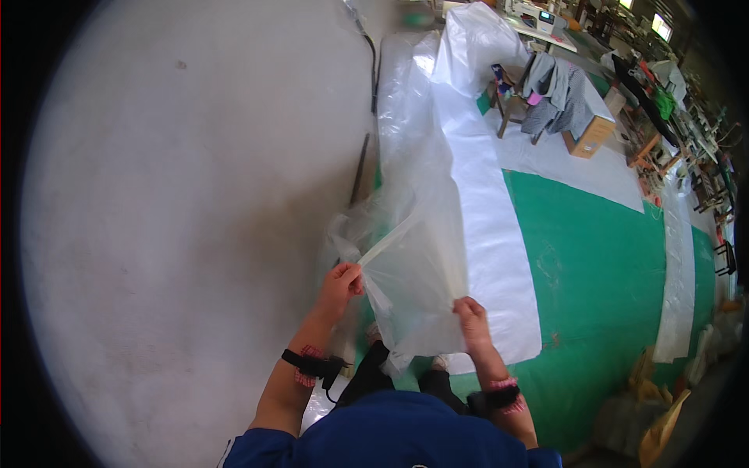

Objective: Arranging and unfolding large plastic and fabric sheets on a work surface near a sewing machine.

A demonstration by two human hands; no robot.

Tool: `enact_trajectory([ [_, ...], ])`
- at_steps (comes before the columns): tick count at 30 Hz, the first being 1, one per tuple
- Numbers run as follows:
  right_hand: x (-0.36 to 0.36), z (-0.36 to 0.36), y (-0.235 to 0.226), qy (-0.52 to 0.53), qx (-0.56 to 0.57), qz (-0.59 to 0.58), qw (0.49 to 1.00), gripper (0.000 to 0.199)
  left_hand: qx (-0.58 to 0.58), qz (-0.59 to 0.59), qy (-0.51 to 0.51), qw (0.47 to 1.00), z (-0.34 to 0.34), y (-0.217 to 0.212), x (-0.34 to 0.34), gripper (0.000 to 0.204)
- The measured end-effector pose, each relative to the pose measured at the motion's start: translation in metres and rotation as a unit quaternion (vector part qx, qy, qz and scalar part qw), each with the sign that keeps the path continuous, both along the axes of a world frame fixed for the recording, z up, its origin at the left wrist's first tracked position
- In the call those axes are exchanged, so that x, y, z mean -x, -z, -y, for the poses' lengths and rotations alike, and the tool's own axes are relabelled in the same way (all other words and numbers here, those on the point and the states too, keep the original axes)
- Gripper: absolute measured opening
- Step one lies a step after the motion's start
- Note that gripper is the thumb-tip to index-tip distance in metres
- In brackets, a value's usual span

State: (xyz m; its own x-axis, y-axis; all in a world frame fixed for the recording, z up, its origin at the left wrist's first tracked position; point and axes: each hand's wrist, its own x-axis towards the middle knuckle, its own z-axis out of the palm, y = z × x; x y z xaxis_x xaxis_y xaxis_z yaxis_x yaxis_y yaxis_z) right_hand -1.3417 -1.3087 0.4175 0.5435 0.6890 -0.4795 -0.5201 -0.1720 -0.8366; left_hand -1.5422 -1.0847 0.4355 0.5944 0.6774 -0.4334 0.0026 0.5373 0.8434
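Observation:
A large sheet of clear plastic film (421,257) hangs between my two hands in front of my legs. My left hand (342,282) is closed on its left edge, near the wall. On the right side my right hand (471,318) pinches another edge, and the film is drawn into folds toward both hands. Beyond, the film runs away from me along the wall. Under and beside it lies a long white sheet (488,210) on the green floor covering (593,249); it rises into a crumpled bundle of film (476,47) at the far end.
A pale wall (179,156) rises close on my left, with a dark cable (360,168) along it. Ahead right, clothes hang over a chair (550,90) beside a cardboard box (591,136). A sewing machine table (546,31) stands farther back. Yellowish bags (663,429) lie near right.

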Motion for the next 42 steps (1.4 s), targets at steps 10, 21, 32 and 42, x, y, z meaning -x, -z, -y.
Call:
enact_trajectory([
  [10,0.013,-0.019,-0.046,-0.103,-0.015,0.165,0.981,0.021,-0.032,0.017,0.05,0.998,0.02,-0.051,-0.039,0.014],
  [21,0.015,-0.024,-0.059,-0.004,-0.092,-0.034,0.995,0.014,-0.086,-0.001,0.183,0.979,0.048,-0.063,-0.083,0.015],
  [32,0.002,-0.01,-0.037,0.012,-0.118,-0.035,0.992,0.016,-0.259,-0.089,0.27,0.923,0.078,-0.061,-0.095,0.02],
  [42,0.004,0.0,-0.025,0.017,0.001,-0.114,0.993,0.022,-0.502,-0.172,0.245,0.811,0.067,-0.043,-0.061,0.012],
])
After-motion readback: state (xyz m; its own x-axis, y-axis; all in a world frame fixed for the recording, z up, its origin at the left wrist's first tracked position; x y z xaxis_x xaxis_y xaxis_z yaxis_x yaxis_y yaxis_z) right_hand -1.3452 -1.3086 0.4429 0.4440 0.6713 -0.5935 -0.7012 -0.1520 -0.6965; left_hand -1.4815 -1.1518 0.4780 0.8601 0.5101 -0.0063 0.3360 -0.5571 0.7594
